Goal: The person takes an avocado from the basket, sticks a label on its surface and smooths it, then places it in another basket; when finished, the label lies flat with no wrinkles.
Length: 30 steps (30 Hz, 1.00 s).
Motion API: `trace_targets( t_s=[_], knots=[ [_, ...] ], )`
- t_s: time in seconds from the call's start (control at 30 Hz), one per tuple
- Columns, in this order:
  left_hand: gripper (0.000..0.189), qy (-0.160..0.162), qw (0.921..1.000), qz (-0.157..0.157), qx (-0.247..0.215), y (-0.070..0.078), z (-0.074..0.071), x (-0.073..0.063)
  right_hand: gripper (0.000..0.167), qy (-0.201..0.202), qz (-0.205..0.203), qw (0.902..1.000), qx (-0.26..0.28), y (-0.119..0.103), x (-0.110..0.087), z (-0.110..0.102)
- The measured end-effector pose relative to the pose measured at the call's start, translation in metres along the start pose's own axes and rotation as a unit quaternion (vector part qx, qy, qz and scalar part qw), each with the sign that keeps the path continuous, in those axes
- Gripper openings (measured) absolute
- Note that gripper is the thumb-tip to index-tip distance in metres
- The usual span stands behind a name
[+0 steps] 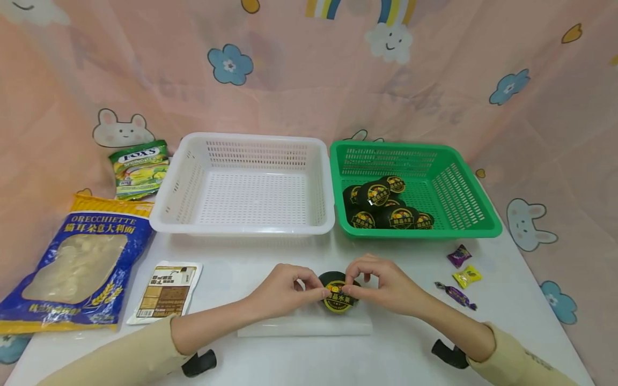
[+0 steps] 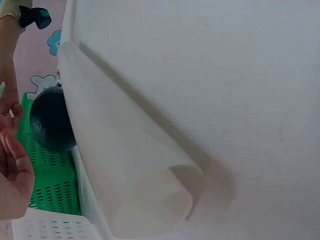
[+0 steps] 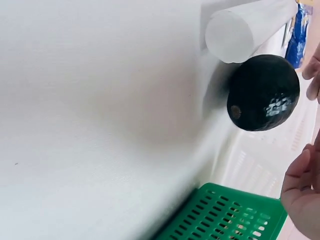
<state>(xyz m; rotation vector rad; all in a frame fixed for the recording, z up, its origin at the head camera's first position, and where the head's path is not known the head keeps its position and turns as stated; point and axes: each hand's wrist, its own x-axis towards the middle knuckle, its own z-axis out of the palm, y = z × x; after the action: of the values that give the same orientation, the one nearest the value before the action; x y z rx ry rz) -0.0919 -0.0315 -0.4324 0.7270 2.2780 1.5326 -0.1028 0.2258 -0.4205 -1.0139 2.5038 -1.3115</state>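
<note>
A dark, round avocado (image 3: 265, 92) sits beside a white rolled sheet (image 2: 135, 145) on the white table. Above it, a round black and gold fruit sticker (image 1: 339, 303) faces up in the head view. My left hand (image 1: 293, 287) pinches its left edge between thumb and forefinger. At the upper right edge, my right hand (image 1: 383, 281) pinches it likewise. Both wrist views show the hands over the avocado, apart from its skin; the sticker cannot be made out there. Several stickered dark fruits (image 1: 374, 194) lie heaped in the green basket (image 1: 415, 234).
A white basket (image 1: 241, 229) stands left of the green one. At left lie a blue pasta bag (image 1: 77, 262), a green candy bag (image 1: 141, 170) and a brown-and-white packet (image 1: 166, 292). Three wrapped candies, including a yellow candy (image 1: 466, 276), lie at right. A patterned pink cloth hangs behind.
</note>
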Motion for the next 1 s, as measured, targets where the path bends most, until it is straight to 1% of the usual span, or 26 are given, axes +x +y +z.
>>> trace_targets(
  t_s=[0.1,0.17,0.23,0.3,0.4,0.57,0.73,0.9,1.0],
  knots=[
    [0.010,0.010,0.9996,-0.025,-0.014,0.001,0.002,0.003,0.014,0.009,0.040,0.9986,-0.033,0.000,-0.003,0.000],
    [0.010,0.015,0.9993,-0.031,-0.017,0.000,0.003,0.004,0.014,0.012,0.065,0.9967,-0.047,0.002,-0.007,-0.001],
    [0.011,0.019,0.9992,-0.032,-0.014,-0.003,0.005,0.005,0.013,0.014,0.076,0.9959,-0.048,0.006,-0.011,-0.001],
    [0.012,0.022,0.9992,-0.032,-0.008,-0.006,0.006,0.007,0.013,0.015,0.080,0.9958,-0.041,0.009,-0.014,-0.001],
    [0.014,0.022,0.9992,-0.029,0.015,-0.011,0.008,0.010,0.014,0.016,0.085,0.9956,-0.037,0.012,-0.016,0.000],
    [0.017,0.017,0.9983,-0.030,0.047,-0.018,0.011,0.015,0.017,0.018,0.089,0.9929,-0.077,0.018,-0.016,0.004],
    [0.017,0.017,0.9966,-0.031,0.074,-0.020,0.012,0.018,0.018,0.009,0.091,0.9904,-0.104,0.021,-0.015,0.007],
    [0.029,0.014,0.9945,-0.032,0.099,-0.020,0.010,0.020,0.021,0.008,0.093,0.9885,-0.119,0.021,-0.012,0.006],
    [0.035,0.015,0.9940,-0.037,0.102,-0.020,0.008,0.021,0.024,0.018,0.109,0.9876,-0.111,0.021,-0.009,0.005]
  ],
)
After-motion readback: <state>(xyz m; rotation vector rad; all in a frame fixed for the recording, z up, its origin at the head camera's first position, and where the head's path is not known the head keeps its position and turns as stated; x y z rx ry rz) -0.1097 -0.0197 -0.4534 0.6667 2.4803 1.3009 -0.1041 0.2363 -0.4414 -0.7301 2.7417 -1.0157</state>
